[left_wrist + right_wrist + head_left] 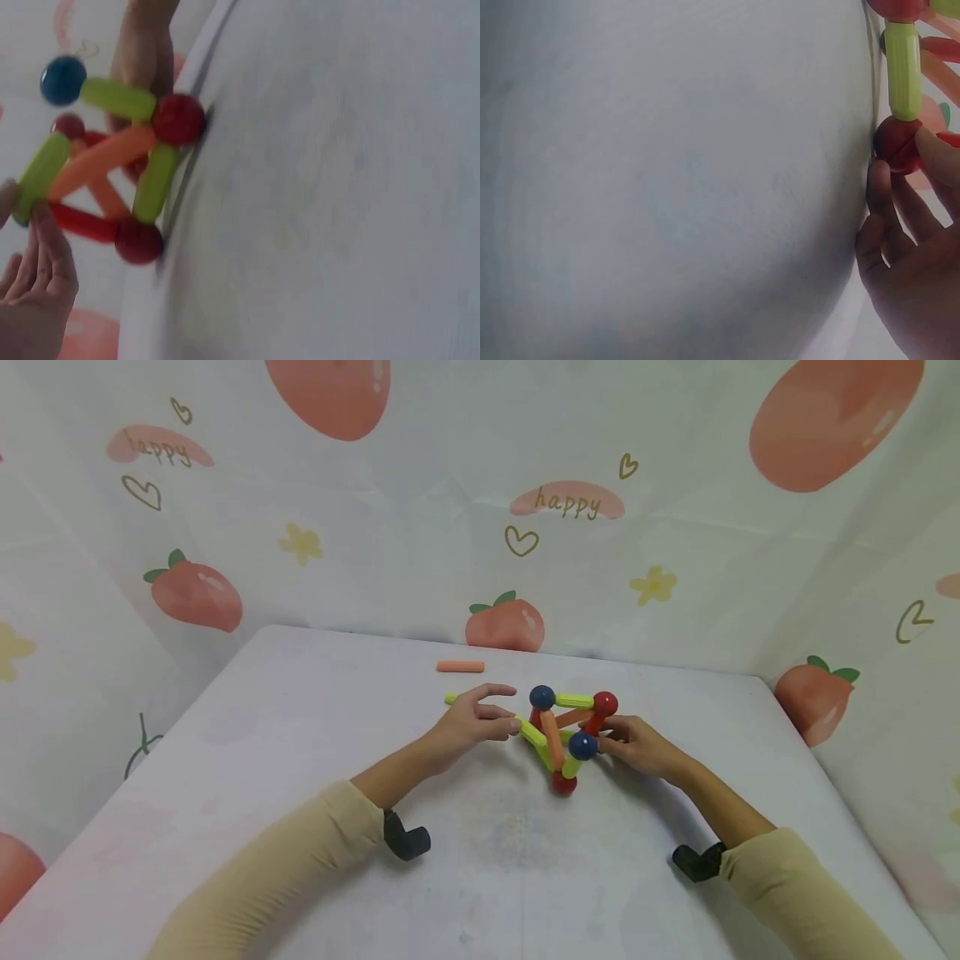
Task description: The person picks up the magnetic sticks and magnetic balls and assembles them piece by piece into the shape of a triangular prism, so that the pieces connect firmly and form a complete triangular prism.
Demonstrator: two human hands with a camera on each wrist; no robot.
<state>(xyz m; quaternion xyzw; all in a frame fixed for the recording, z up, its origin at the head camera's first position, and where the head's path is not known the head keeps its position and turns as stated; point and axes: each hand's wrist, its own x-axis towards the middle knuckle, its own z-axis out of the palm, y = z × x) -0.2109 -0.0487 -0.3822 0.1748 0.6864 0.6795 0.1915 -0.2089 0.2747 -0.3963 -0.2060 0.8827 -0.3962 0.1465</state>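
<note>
A frame of magnetic sticks and balls (552, 739) stands on the table between both hands. Blue balls (542, 697) and red balls (564, 782) join its yellow-green, orange and red sticks. My left hand (468, 722), at the frame's left side, pinches a yellow-green stick (41, 176) between thumb and fingers. Whether that stick's far end touches a ball, I cannot tell. On the other side, my right hand (637, 745) grips a low red ball (900, 144) with thumb and fingertips; a yellow-green stick (904, 71) joins this ball.
A loose orange stick (461, 667) lies near the table's back edge. Another yellow-green stick (450, 698) lies partly hidden behind the left hand. The white table (465, 877) meets a printed cloth (405, 543) at the back.
</note>
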